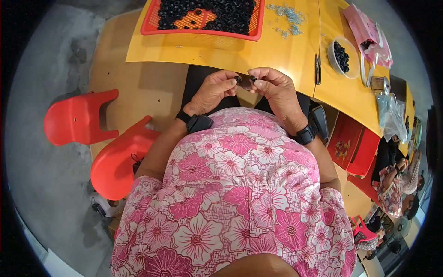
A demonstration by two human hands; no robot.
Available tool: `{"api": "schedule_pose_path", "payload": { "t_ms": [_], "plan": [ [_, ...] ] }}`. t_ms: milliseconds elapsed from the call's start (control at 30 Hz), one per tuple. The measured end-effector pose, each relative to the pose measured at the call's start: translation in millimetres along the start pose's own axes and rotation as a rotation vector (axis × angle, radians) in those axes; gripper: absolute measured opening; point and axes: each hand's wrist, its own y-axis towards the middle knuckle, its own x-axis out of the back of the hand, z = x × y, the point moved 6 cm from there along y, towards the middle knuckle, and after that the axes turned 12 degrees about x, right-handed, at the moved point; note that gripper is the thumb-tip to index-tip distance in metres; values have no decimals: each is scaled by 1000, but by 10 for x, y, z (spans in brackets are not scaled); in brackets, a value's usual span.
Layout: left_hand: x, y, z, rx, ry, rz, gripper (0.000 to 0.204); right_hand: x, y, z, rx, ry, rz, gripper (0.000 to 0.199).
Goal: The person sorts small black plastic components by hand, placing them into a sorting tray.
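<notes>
Over my lap, at the table's near edge, both hands are raised close together, with a narrow gap between their fingertips. My left hand (pixel 214 91) is closed in a pinch on a small black ring-like part (pixel 238 79). Between the thumb and forefinger of my right hand (pixel 278 90) is another small black part (pixel 253 79), mostly covered by the fingers. Beyond them on the yellow table (pixel 194 51) stands a red plastic basket (pixel 203 32) holding many loose black parts (pixel 226 16).
Small clear pieces (pixel 291 18) lie scattered right of the basket. Further right are black thread snips (pixel 318 69), a clear bowl (pixel 355 69) of black parts and a pink bag (pixel 362 27). Red stools (pixel 80 117) stand at left; other people (pixel 392 189) sit at far right.
</notes>
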Motion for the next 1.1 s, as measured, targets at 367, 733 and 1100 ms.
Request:
{"api": "schedule_pose_path", "payload": {
  "t_ms": [367, 733, 1100],
  "plan": [
    [68, 7, -52, 7, -15, -20, 16, -27, 102, -176, -66, 245, 9, 18],
    [43, 8, -56, -1, -15, 20, 17, 9, 114, -224, -41, 234, -4, 17],
    [79, 12, -26, -10, -15, 35, 19, -21, 140, -212, 111, -122, 11, 15]
  ]
}}
